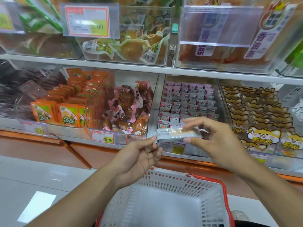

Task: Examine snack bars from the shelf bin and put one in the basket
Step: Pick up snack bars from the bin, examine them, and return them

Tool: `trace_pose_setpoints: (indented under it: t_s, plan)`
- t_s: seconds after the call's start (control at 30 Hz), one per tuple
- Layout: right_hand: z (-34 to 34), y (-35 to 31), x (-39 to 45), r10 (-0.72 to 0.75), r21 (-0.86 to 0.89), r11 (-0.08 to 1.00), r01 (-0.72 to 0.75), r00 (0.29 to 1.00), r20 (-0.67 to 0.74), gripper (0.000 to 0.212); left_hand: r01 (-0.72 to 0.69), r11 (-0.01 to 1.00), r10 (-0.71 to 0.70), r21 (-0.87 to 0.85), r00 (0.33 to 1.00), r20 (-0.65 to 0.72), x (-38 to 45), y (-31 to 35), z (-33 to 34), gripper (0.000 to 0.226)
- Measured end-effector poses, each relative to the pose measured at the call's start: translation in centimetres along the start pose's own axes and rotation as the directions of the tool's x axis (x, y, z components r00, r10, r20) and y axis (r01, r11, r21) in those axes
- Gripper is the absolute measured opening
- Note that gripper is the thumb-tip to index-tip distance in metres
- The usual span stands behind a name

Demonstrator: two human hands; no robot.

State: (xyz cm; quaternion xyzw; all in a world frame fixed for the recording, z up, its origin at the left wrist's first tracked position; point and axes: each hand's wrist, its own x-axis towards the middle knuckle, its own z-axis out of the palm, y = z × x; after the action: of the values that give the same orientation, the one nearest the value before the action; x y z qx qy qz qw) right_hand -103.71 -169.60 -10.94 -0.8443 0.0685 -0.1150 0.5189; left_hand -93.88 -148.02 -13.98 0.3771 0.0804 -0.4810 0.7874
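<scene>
Both hands, left hand [141,154] and right hand [211,138], pinch a snack bar [177,134] lying crosswise between them; basket [164,181] directly below.

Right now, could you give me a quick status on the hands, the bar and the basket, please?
Left hand pinches the bar's left end; right hand grips the other end. Bar held level in front of the bin. Basket below, nothing in the way.

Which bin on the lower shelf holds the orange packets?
The second bin from the left. Its packets are bright orange with green corners; the bin to its right holds brown snacks in clear and pink wrappers.
</scene>
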Motion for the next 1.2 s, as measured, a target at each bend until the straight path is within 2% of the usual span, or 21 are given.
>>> trace_pose_setpoints:
  t_s: [0.07,0.1,0.13,0.2,0.3,0.33,0.37,0.4,0.53,0.73,0.83,0.93,1.03,1.2]
  plan:
    - [0.0,0.1,0.2,0.013,0.04,0.999,-0.008,0.994,-0.106,0.023,-0.077,0.992,0.078,0.101,0.997,-0.013,0.2,0.0,-0.2,0.015]
    - [-0.1,0.1,0.3,0.015,0.075,0.997,-0.001,0.982,-0.187,0.022,-0.13,0.958,0.142,0.257,0.989,-0.031,0.4,-0.2,-0.4,0.015]
    - [-0.3,0.0,0.4,0.027,0.114,0.993,0.003,0.965,-0.261,0.02,-0.176,0.867,0.217,0.467,0.975,-0.036,0.5,-0.4,-0.5,0.017]
    - [-0.6,-0.2,0.7,0.071,0.171,0.985,-0.008,0.929,-0.363,0.015,-0.233,0.53,0.359,0.816,0.933,0.033,0.6,-1.0,-1.0,0.028]
    - [-0.4,-0.5,1.0,0.126,0.199,0.979,-0.047,0.905,-0.407,0.007,-0.267,0.07,0.417,0.961,0.883,0.215,0.8,-1.7,-1.5,0.044]
    - [-0.2,-0.6,1.1,0.128,0.201,0.978,-0.048,0.904,-0.407,0.005,-0.256,-0.052,0.41,0.965,0.876,0.254,0.9,-1.8,-1.5,0.049]
    - [0.0,-0.7,1.1,0.118,0.191,0.981,-0.042,0.906,-0.407,0.006,-0.235,-0.129,0.402,0.963,0.876,0.268,1.0,-1.8,-1.6,0.054]
    - [0.2,-0.8,1.2,0.104,0.175,0.984,-0.035,0.907,-0.407,0.009,-0.214,-0.164,0.394,0.963,0.881,0.263,1.1,-1.7,-1.6,0.058]
    - [0.7,-0.8,1.8,0.086,0.135,0.99,-0.036,0.919,-0.386,0.027,-0.177,-0.234,0.331,0.956,0.91,0.249,1.2,-1.6,-1.2,0.071]
    - [1.6,-1.4,2.5,0.054,0.012,0.999,-0.052,0.983,-0.175,0.033,-0.143,-0.255,0.335,0.956,0.915,0.226,1.8,-1.7,-1.4,0.07]
    - [1.9,-1.4,2.7,-0.011,-0.175,0.984,-0.019,0.986,-0.169,0.038,-0.163,-0.213,0.365,0.963,0.901,0.233,1.8,-1.9,-1.5,0.068]
    - [2.5,-1.4,2.6,-0.123,-0.329,0.941,0.08,0.986,-0.11,0.042,-0.208,-0.151,0.449,0.966,0.857,0.254,1.7,-1.9,-1.6,0.052]
    - [2.8,-1.3,2.4,-0.129,-0.34,0.935,0.098,0.989,-0.068,0.04,-0.238,-0.102,0.507,0.966,0.823,0.257,1.6,-1.9,-1.4,0.041]
    - [3.0,-1.3,2.5,-0.15,-0.419,0.897,0.14,0.989,0.01,0.035,-0.234,-0.103,0.543,0.967,0.801,0.252,1.6,-2.1,-1.3,0.052]
